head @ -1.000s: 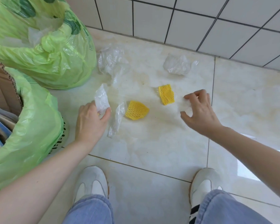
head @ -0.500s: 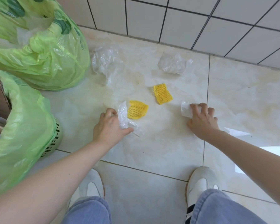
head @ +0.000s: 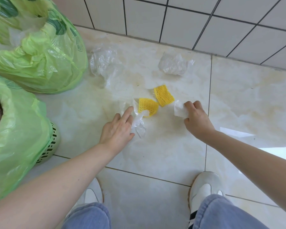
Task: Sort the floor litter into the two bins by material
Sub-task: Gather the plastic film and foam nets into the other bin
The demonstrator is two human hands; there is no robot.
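Observation:
Two yellow foam nets lie on the pale floor tiles: one [head: 148,106] beside my left fingertips, the other [head: 163,95] just beyond it. My left hand [head: 119,129] reaches forward with its index finger stretched out and holds clear plastic film [head: 138,123] against the thumb side. My right hand [head: 196,118] pinches a small white crumpled piece [head: 180,110]. Two bins lined with green bags stand at the left: a far one [head: 40,52] and a near one [head: 15,129].
A crumpled clear bag [head: 104,63] lies next to the far bin, and another clear wad [head: 172,64] sits near the tiled wall [head: 188,19]. My white shoes [head: 205,187] and jeans are at the bottom edge.
My left hand carried the clear film rightward to the nearer yellow net and stretched a finger out. My right hand dropped to the floor and closed on the white piece.

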